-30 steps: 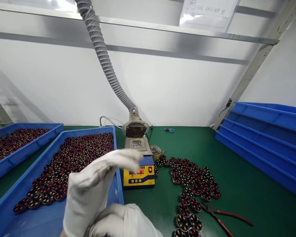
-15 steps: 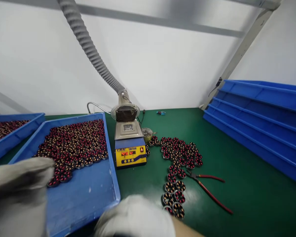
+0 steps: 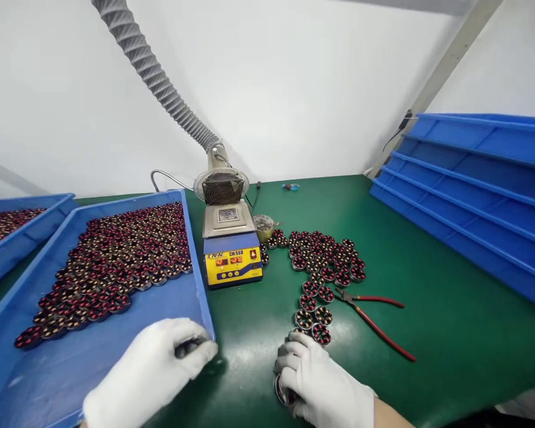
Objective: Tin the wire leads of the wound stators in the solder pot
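My right hand (image 3: 314, 377), in a white glove, has its fingers closed round a motor stator (image 3: 282, 391) low over the green table. That stator is a small round metal ring, partly covered by the fingers. Just beyond the fingertips, several more stators (image 3: 321, 334) with red and copper-coloured windings form a double row. My left hand (image 3: 156, 368), also gloved in white, hovers at the near right corner of a blue tray (image 3: 151, 342). Its fingers are curled with thumb and forefinger close together; a dark patch shows between them, and I cannot make out whether anything is held.
Many stators fill the back of the blue tray. A yellow-fronted solder pot (image 3: 232, 264) with a lit display stands mid-table under a grey hose (image 3: 151, 71). Red-handled pliers (image 3: 374, 324) lie right of the row. Stacked blue trays (image 3: 468, 196) stand at right, and a small cup (image 3: 264, 226) behind.
My right hand has moved right, from beside the tray's corner to the near end of the stator row. My left hand has swung right from the far left edge. The view has shifted slightly.
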The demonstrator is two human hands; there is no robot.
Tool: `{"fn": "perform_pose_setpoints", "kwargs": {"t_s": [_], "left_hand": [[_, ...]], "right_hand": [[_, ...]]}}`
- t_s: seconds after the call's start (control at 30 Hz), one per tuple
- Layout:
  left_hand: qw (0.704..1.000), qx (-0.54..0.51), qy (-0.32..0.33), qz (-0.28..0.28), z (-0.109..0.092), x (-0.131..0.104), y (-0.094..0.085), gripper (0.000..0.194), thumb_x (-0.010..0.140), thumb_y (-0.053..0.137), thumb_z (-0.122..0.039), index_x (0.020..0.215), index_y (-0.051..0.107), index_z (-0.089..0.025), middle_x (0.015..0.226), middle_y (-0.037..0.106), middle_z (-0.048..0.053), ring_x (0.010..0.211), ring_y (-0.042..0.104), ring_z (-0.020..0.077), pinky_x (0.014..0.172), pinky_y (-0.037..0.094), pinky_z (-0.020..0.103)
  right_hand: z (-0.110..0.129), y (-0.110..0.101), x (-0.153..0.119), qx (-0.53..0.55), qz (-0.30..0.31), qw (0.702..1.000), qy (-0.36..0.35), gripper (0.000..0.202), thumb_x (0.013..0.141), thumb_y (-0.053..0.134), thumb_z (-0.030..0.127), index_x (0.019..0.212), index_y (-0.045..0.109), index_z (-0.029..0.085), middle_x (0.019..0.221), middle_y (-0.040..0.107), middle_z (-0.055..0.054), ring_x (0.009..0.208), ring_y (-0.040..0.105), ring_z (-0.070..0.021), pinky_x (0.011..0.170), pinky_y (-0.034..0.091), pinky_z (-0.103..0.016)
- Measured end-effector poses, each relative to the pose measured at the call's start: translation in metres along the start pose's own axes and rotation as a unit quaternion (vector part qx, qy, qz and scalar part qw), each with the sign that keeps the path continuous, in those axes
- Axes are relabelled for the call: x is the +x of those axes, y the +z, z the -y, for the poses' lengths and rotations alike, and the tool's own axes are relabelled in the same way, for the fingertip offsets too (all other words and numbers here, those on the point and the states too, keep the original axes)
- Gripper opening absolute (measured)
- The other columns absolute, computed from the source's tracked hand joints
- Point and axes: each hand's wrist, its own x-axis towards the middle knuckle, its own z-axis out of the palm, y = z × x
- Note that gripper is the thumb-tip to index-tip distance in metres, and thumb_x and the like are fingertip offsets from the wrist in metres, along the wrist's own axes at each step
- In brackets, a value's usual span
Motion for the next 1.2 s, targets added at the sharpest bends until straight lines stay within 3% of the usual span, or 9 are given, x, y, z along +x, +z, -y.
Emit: {"fn": "perform_pose_setpoints", "kwargs": {"t_s": [0.17, 0.33, 0.43, 0.57, 0.77, 0.9, 1.03, 1.13, 1.2], "left_hand": [[0.996, -0.079, -0.046, 0.004, 0.007, 0.004, 0.014, 0.029, 0.079, 0.046, -0.031, 0.064, 0.066, -0.016, 0.058, 0.064, -0.001, 0.058, 0.057, 0.0166, 0.055, 0.042, 0.022], [0.984, -0.131, -0.037, -0.115, -0.005, 0.010, 0.000, 0.054, 0.066, 0.054, -0.022, 0.119, 0.057, -0.014, 0.112, 0.066, 0.011, 0.093, 0.062, 0.0264, 0.085, 0.047, 0.035], [0.962, -0.148, 0.013, -0.230, -0.023, 0.017, -0.022, 0.086, 0.058, 0.055, -0.014, 0.140, 0.027, -0.014, 0.142, 0.038, 0.013, 0.125, 0.042, 0.0277, 0.102, 0.035, 0.040], [0.913, -0.071, 0.137, -0.377, -0.046, 0.030, -0.038, 0.075, 0.063, 0.057, -0.013, 0.134, 0.037, -0.025, 0.142, 0.039, 0.008, 0.128, 0.039, 0.0253, 0.101, 0.038, 0.040], [0.850, -0.029, 0.190, -0.491, -0.049, 0.054, -0.022, 0.035, 0.073, 0.052, -0.016, 0.105, 0.060, -0.027, 0.114, 0.065, 0.007, 0.103, 0.061, 0.0244, 0.086, 0.050, 0.039], [0.851, -0.015, 0.261, -0.455, -0.042, 0.055, -0.026, 0.025, 0.083, 0.051, -0.027, 0.107, 0.054, -0.024, 0.110, 0.066, 0.007, 0.100, 0.062, 0.0216, 0.082, 0.053, 0.032], [0.845, 0.037, 0.336, -0.415, -0.042, 0.050, -0.035, 0.023, 0.087, 0.047, -0.034, 0.106, 0.050, -0.022, 0.102, 0.068, 0.006, 0.094, 0.064, 0.0179, 0.078, 0.053, 0.026], [0.813, 0.104, 0.357, -0.448, -0.045, 0.049, -0.037, 0.021, 0.092, 0.036, -0.031, 0.100, 0.050, -0.018, 0.094, 0.070, 0.009, 0.087, 0.066, 0.0190, 0.071, 0.053, 0.029], [0.802, 0.127, 0.361, -0.459, -0.046, 0.048, -0.037, 0.019, 0.092, 0.035, -0.028, 0.098, 0.050, -0.017, 0.092, 0.070, 0.010, 0.086, 0.066, 0.0192, 0.069, 0.053, 0.029]], "right_hand": [[0.008, -0.037, 0.033, 0.216, -0.106, 0.966, 0.098, 0.046, 0.055, 0.069, 0.012, 0.099, 0.061, 0.022, 0.086, 0.067, -0.004, 0.082, 0.060, -0.0211, 0.079, 0.046, -0.036], [0.026, -0.090, 0.091, 0.583, -0.269, 0.766, -0.043, 0.035, 0.060, 0.071, 0.021, 0.094, 0.062, 0.023, 0.085, 0.068, -0.003, 0.074, 0.065, -0.0164, 0.069, 0.053, -0.031], [0.039, -0.102, 0.114, 0.649, -0.281, 0.702, -0.089, 0.028, 0.067, 0.071, 0.033, 0.094, 0.064, 0.027, 0.093, 0.069, -0.003, 0.083, 0.066, -0.0177, 0.074, 0.055, -0.033], [0.044, -0.096, 0.120, 0.721, -0.263, 0.632, -0.108, 0.025, 0.071, 0.066, 0.043, 0.094, 0.068, 0.033, 0.096, 0.071, -0.002, 0.094, 0.065, -0.0219, 0.079, 0.055, -0.038], [0.027, -0.099, 0.119, 0.647, -0.324, 0.682, -0.103, 0.019, 0.074, 0.065, 0.040, 0.090, 0.070, 0.032, 0.096, 0.071, -0.001, 0.093, 0.064, -0.0199, 0.091, 0.048, -0.036], [0.016, -0.113, 0.110, 0.518, -0.322, 0.780, -0.140, 0.025, 0.067, 0.070, 0.043, 0.087, 0.069, 0.027, 0.085, 0.068, -0.004, 0.081, 0.063, -0.0188, 0.079, 0.051, -0.029], [0.016, -0.117, 0.100, 0.431, -0.323, 0.824, -0.175, 0.015, 0.067, 0.071, 0.037, 0.076, 0.071, 0.025, 0.078, 0.060, -0.003, 0.072, 0.058, -0.0166, 0.069, 0.049, -0.026], [0.020, -0.114, 0.101, 0.458, -0.304, 0.817, -0.175, 0.011, 0.070, 0.069, 0.032, 0.065, 0.068, 0.023, 0.068, 0.056, 0.000, 0.065, 0.053, -0.0134, 0.063, 0.046, -0.023], [0.023, -0.113, 0.103, 0.562, -0.301, 0.758, -0.136, 0.016, 0.070, 0.070, 0.035, 0.062, 0.065, 0.021, 0.066, 0.055, 0.000, 0.065, 0.052, -0.0128, 0.063, 0.045, -0.022]]}}
